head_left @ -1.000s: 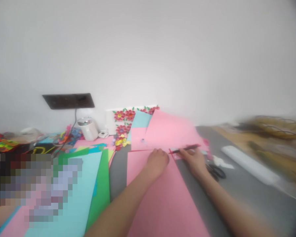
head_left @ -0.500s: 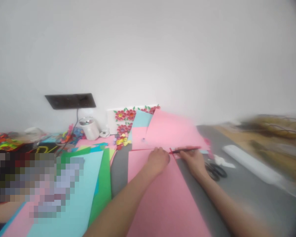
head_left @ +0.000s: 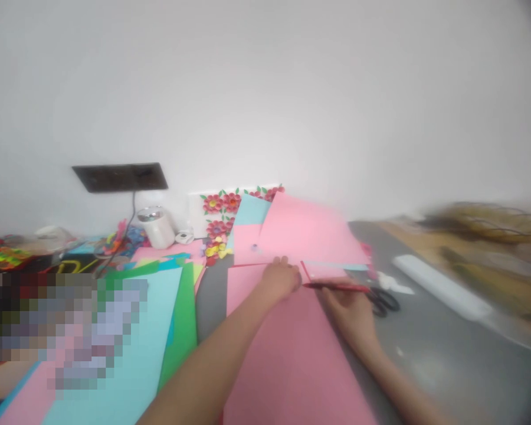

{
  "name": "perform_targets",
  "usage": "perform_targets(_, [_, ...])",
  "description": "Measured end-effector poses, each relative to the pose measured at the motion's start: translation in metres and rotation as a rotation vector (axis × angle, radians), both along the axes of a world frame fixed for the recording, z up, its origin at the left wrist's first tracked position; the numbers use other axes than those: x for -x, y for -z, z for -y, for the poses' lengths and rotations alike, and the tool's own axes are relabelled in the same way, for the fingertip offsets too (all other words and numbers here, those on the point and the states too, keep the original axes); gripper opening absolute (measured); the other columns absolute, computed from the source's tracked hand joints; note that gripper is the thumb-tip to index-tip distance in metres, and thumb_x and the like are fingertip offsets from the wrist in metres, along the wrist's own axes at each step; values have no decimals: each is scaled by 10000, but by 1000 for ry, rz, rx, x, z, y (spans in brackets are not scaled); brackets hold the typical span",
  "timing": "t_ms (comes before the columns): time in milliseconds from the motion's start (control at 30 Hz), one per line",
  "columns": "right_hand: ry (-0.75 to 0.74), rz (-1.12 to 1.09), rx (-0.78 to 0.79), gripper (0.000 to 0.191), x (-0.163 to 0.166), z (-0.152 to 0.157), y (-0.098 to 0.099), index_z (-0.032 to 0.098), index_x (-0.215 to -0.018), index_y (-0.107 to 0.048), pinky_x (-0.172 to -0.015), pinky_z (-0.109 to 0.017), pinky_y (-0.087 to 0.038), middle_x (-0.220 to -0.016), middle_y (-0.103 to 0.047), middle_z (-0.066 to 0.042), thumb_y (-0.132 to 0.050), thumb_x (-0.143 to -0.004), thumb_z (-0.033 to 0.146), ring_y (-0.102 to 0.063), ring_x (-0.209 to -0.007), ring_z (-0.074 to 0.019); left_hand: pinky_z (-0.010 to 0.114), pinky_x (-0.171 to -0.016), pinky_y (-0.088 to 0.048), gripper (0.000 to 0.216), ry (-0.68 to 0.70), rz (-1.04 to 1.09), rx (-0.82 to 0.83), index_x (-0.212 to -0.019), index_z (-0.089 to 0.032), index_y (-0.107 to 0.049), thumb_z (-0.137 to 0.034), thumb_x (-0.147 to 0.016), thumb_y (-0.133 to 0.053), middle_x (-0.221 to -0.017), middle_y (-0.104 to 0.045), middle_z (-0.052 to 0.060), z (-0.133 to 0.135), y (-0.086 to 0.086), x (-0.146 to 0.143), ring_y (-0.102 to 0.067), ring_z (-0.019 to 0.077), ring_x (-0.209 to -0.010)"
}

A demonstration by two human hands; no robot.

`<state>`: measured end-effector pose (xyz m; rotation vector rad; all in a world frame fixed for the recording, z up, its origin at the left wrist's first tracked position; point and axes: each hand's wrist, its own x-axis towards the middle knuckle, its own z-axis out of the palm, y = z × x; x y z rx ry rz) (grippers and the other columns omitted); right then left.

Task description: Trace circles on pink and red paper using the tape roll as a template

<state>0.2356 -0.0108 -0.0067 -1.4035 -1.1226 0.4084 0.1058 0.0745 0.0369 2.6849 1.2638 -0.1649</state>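
A long pink paper sheet (head_left: 292,354) lies before me. My left hand (head_left: 281,280) presses on its far part, fingers bent and close together, fingertips hidden. To the right, at the sheet's edge, my right hand (head_left: 347,307) is closed around a slim red-and-black pen (head_left: 336,286); blur hides its exact kind. The pen lies almost level, its left end close to my left fingers. Beyond both hands stands a tilted pink sheet (head_left: 310,227), with a light blue sheet (head_left: 250,209) behind it. Black-handled scissors (head_left: 386,301) rest just right of my right hand.
On the left are light blue (head_left: 128,354) and green (head_left: 183,330) sheets, partly under a pixelated patch. A white canister (head_left: 157,227) and a red paper-flower panel (head_left: 219,203) stand by the wall. At right lies a white roll (head_left: 442,286) on the grey table (head_left: 460,366).
My right hand and the pen have come nearer to me along the pink sheet's right edge. My left hand keeps its place on the sheet. The view has shifted slightly.
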Motion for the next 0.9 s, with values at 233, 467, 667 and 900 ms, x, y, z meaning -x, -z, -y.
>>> perform_targets(233, [-42,-56,7,204,8,7,25,203,-842,-547,-757,-370,-548,-868,-704,-93,-634,-735,354,-685,-807,-214,336,-830,-428,305,-23,-21,40,-1110,-195,-541,-248,-835,-422,-1127,-483,104,2,-12,-1,-449,236,-1058])
perform_targets(467, [-58,-77,21,193,23,16,24,212,-857,-524,-681,-322,-575,-877,-713,-97,-595,-767,366,-700,-816,-213,341,-838,-427,321,-40,-40,61,-1121,-207,-533,-238,-817,-436,-1134,-491,98,3,-17,-2,-441,237,-1086])
perform_targets(667, [-66,77,29,168,30,15,22,211,-855,-561,-657,-319,-584,-822,-717,-74,-578,-772,356,-706,-740,-203,353,-837,-426,358,-39,-60,67,-1121,-209,-528,-229,-765,-492,-1144,-487,102,0,-17,-4,-441,249,-1090])
perform_targets(900, [-108,184,-22,144,38,8,31,208,-858,-577,-702,-318,-562,-848,-703,-60,-572,-791,335,-693,-753,-185,351,-828,-429,457,3,-77,60,-1130,-191,-511,-314,-696,-584,-1158,-468,120,-5,-15,-3,-452,265,-1071])
